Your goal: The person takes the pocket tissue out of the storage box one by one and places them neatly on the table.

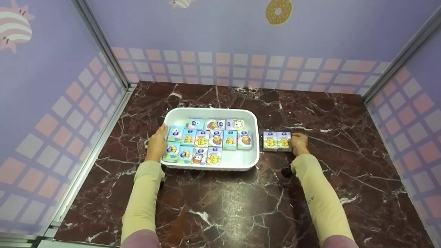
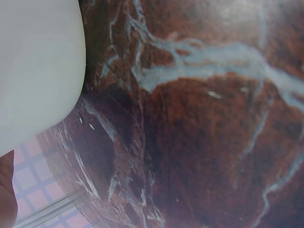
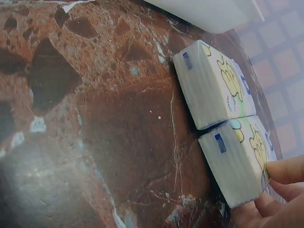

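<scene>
Dark red marble worktop (image 1: 220, 206), white-veined, boxed in by lilac walls with a checked band. White tray (image 1: 253, 119) at centre, landmark for all below.

Inside tray: tissue packs (image 1: 210, 139) with cartoon prints, laid flat in rough rows, filling left and middle; bare strip along near-right rim.

Just right of tray, on worktop: two tissue packs (image 1: 277, 141) side by side, touching each other, apart from tray wall. Wrist view shows both lying flat (image 3: 223, 123), yellow duck print up.

Right hand (image 1: 299, 143) at far side of the pair from tray; fingertips (image 3: 285, 171) pinching the outer pack's end, thumb and fingers curled onto it. Left hand (image 1: 157, 141) against tray's left wall, fingers fairly straight, resting along rim, steadying; only a sliver of it in its wrist view (image 2: 5, 190).

Judged step: packs being moved between tray and worktop, outer pack in hand; direction not certain from here.

Next move likely calls for: firm pinch on one pack only, clean lift without dragging its neighbour, tray kept still by left hand.
</scene>
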A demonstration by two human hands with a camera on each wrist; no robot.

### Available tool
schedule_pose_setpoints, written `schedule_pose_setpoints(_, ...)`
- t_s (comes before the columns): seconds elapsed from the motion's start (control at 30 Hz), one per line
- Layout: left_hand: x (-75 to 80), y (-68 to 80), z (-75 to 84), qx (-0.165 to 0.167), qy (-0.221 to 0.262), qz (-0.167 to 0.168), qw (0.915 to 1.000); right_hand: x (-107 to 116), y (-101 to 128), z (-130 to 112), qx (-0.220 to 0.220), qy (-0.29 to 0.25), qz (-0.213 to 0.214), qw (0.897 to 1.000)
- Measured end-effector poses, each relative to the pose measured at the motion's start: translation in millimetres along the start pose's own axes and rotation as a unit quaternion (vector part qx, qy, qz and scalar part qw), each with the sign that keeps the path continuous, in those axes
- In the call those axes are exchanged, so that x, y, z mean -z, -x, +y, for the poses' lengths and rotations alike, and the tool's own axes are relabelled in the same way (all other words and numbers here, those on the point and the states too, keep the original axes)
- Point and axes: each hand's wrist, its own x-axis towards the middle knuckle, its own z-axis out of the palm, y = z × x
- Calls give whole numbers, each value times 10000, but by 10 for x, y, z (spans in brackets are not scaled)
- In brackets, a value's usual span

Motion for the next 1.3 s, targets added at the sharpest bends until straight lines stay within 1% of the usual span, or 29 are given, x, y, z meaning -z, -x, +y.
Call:
schedule_pose_setpoints(0.17,-3,2,2,78,32,-96,9999,47,68,-39,-129,-115,-112,9998)
schedule_pose_setpoints(0.27,-4,5,-3,34,13,-81,10000,52,66,-56,-50,-80,1,10000)
schedule_pose_setpoints(0.4,1,11,-10,-63,-59,11,10000,8,98,-145,299,-6,364,9989)
schedule_pose_setpoints(0.47,2,14,-8,-70,-84,46,9999,-37,148,-218,575,-104,482,9971)
schedule_pose_setpoints(0.57,2,20,-7,-16,-52,10,10000,-125,248,-330,953,-279,387,9943)
schedule_pose_setpoints(0.63,-3,21,-11,1,-35,14,10000,-197,333,-403,1102,-459,81,9928)
schedule_pose_setpoints(0.7,-12,21,-15,13,-9,19,10000,-272,422,-468,1092,-583,-342,9917)
schedule_pose_setpoints(0.8,-25,16,-17,29,48,39,10000,-383,566,-549,847,-774,-1064,9877)
schedule_pose_setpoints(0.93,-32,14,-10,43,130,28,9999,-502,737,-625,528,-916,-1935,9754)
schedule_pose_setpoints(1.13,-18,8,2,-29,17,90,10000,-615,926,-701,602,-529,-2750,9581)
schedule_pose_setpoints(1.2,-13,9,2,-45,43,125,9999,-649,982,-714,564,-459,-3039,9499)
schedule_pose_setpoints(1.3,-16,11,-5,-106,86,153,9998,-711,1049,-707,440,-319,-3260,9438)
